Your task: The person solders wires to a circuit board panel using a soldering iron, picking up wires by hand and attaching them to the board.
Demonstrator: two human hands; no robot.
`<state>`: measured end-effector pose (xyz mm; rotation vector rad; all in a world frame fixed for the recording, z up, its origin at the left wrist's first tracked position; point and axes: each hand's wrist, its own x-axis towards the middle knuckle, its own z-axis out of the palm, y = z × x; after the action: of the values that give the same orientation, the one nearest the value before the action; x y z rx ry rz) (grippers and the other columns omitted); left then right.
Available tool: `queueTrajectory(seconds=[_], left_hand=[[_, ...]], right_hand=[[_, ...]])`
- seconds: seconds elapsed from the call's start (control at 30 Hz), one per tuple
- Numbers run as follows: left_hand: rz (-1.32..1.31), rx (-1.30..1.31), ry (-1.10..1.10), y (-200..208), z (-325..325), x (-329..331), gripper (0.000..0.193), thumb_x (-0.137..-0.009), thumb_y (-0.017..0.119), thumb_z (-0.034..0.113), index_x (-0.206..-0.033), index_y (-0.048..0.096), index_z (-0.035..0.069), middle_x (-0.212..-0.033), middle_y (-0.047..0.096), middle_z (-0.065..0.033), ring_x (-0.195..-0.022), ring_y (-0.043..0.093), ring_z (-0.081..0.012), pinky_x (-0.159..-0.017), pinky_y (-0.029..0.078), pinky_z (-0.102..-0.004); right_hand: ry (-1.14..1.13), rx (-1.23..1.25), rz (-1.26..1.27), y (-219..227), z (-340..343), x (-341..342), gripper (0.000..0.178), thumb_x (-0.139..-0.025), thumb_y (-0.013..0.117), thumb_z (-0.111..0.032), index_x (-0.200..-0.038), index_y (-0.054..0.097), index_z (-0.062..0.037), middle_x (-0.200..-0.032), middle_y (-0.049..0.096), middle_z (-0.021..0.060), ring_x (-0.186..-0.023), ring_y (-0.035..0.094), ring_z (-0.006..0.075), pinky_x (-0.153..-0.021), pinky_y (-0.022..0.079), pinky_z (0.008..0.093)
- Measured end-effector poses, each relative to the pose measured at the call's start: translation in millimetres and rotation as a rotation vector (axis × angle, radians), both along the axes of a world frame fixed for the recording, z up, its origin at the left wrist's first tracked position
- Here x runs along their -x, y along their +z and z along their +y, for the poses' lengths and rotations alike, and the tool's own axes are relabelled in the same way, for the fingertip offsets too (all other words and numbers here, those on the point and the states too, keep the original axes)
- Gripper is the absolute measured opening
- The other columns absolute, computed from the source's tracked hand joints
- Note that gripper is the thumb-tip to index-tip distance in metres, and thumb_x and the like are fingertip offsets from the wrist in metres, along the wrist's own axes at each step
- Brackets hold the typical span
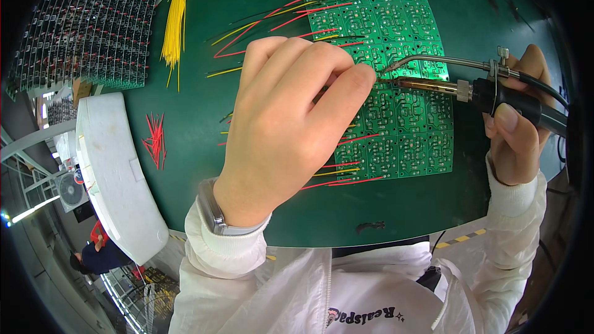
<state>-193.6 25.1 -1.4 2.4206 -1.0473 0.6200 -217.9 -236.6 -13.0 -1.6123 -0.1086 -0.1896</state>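
Right grip wrapped round the iron, left grip pinched closed, catch hidden: one slip inside the board's left edge could scorch fingertips!

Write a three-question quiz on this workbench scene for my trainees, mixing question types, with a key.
1. Which hand holds the soldering iron?
2. True or false: the bundle of yellow wires lies to the left of the green circuit board.
3. What colour is the pile of short wires on the table? A) blue B) red C) white

Key: 1. The right hand. 2. True. 3. B.
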Motion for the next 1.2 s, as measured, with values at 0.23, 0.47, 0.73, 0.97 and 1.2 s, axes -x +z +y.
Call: queueTrajectory(seconds=[0.23, 0.47, 0.73, 0.97, 1.2], left_hand=[[0.024, 0.009, -0.007, 1, 1, 0, 0.022, -0.067, 0.081, 0.002, -0.087, 0.073, 0.005, -0.085, 0.065, -0.004, -0.079, 0.062, -0.0227, -0.074, 0.045, -0.0345], [0.028, -0.004, 0.002, 1, 1, 0, 0.021, -0.067, 0.081, 0.001, -0.087, 0.073, 0.005, -0.085, 0.065, -0.0039, -0.079, 0.062, -0.0227, -0.074, 0.046, -0.0344], [0.014, 0.013, 0.008, -1, 0, -1, 0.022, -0.066, 0.082, 0.001, -0.086, 0.073, 0.005, -0.084, 0.066, -0.0035, -0.078, 0.062, -0.0224, -0.074, 0.046, -0.0344], [-0.026, 0.014, -0.007, -2, 0, -3, 0.023, -0.066, 0.082, 0.0, -0.085, 0.072, 0.005, -0.083, 0.066, -0.0035, -0.078, 0.063, -0.0221, -0.074, 0.046, -0.0344], [-0.03, 0.012, -0.015, -3, 1, -4, 0.024, -0.065, 0.082, 0.0, -0.086, 0.072, 0.006, -0.083, 0.065, -0.0032, -0.077, 0.062, -0.0218, -0.074, 0.045, -0.0342]], right_hand=[[-0.036, 0.077, -0.068, -7, -4, -3, 0.042, -0.069, 0.075, -0.029, -0.087, 0.049, -0.0019, -0.077, 0.042, 0.0004, -0.062, 0.04, 0.0079, -0.057, 0.032, 0.0219], [-0.068, 0.137, -0.042, -8, -1, -2, 0.05, -0.073, 0.074, -0.042, -0.09, 0.043, -0.0064, -0.072, 0.046, 0.0019, -0.05, 0.042, 0.0058, -0.046, 0.033, 0.0178], [-0.048, 0.181, -0.074, -9, -5, -3, 0.051, -0.073, 0.074, -0.04, -0.095, 0.045, -0.0042, -0.074, 0.045, 0.0028, -0.053, 0.041, 0.0062, -0.048, 0.033, 0.018], [0.014, 0.19, -0.049, -8, -11, -3, 0.055, -0.075, 0.07, -0.032, -0.11, 0.049, 0.0052, -0.09, 0.048, 0.007, -0.059, 0.043, 0.0079, -0.052, 0.036, 0.0189], [-0.008, 0.082, 0.071, -9, -13, 1, 0.045, -0.079, 0.064, -0.02, -0.112, 0.052, 0.007, -0.101, 0.048, 0.0099, -0.064, 0.043, 0.0088, -0.054, 0.039, 0.0204]])
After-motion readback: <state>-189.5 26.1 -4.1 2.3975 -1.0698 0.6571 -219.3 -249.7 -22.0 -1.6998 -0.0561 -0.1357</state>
